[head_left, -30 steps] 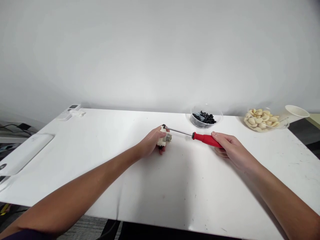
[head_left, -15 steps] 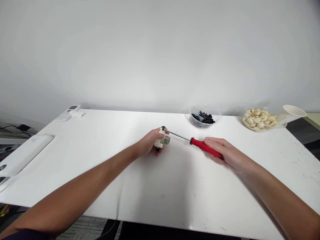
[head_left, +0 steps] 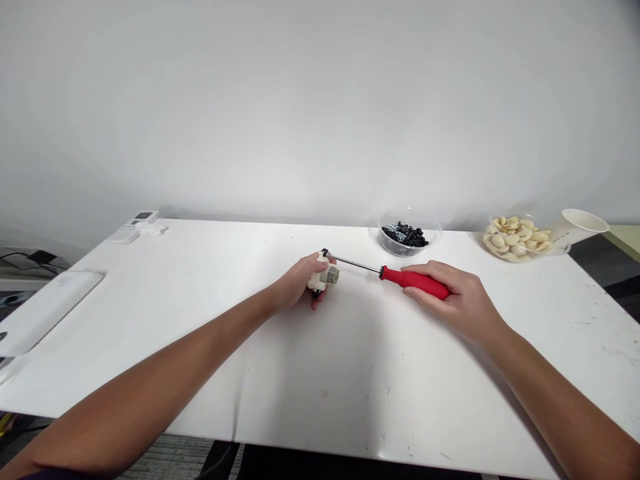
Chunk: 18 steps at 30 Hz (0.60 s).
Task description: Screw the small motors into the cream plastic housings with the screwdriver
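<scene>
Near the middle of the table, my left hand (head_left: 299,281) is closed around a small white plastic part with a grey cylinder (head_left: 332,275) sticking out of its right side. Black bits show at the part's top and bottom; my fingers hide some of it. My right hand (head_left: 457,297) grips the red handle of a screwdriver (head_left: 420,281), thumb along the near side and fingers over the top. The screwdriver's metal shaft points left, and its tip meets the black bit on top of the white part.
A clear bowl of small black pieces (head_left: 406,237) stands at the table's back. Right of it, another clear bowl holds cream-coloured oval pieces (head_left: 520,240) beside a tilted paper cup (head_left: 580,227). A white flat device (head_left: 50,310) and a remote (head_left: 137,227) lie at the left edge.
My right hand has rolled on the screwdriver handle: its back now faces up more and the thumb lies on the near side. The left hand and white part have hardly moved.
</scene>
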### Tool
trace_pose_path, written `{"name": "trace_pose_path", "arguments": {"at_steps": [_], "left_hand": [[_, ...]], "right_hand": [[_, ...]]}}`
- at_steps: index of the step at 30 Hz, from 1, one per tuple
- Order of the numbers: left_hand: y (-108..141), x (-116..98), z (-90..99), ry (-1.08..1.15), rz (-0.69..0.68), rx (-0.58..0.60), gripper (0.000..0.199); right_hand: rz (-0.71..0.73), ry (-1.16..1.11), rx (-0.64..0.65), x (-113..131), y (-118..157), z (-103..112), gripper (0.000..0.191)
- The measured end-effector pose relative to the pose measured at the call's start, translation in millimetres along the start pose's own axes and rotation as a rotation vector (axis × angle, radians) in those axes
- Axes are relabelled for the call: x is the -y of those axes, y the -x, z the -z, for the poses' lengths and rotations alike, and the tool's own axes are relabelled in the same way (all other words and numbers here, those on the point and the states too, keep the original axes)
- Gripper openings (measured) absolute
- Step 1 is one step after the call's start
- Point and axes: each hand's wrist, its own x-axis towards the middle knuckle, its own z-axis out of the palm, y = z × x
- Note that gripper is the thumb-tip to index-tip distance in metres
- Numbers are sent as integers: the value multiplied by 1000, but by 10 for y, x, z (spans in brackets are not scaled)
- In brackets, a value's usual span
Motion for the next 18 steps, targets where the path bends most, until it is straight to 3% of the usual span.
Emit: {"name": "trace_pose_path", "arguments": {"at_steps": [8,10,14,18], "left_hand": [[46,-2,-1,-27,-40,17,29],[76,-11,-7,-67,-80,26,27],[105,-19,4,-168,-114,56,24],[75,9,28,-146,-89,33,27]], "right_hand": [[89,90,-4,-9,55,1,32],[-18,5,54,19,50,11,30],[-372,-305,256,67,2,14,37],[-451,-350,228,103,-34,-21,38]]}}
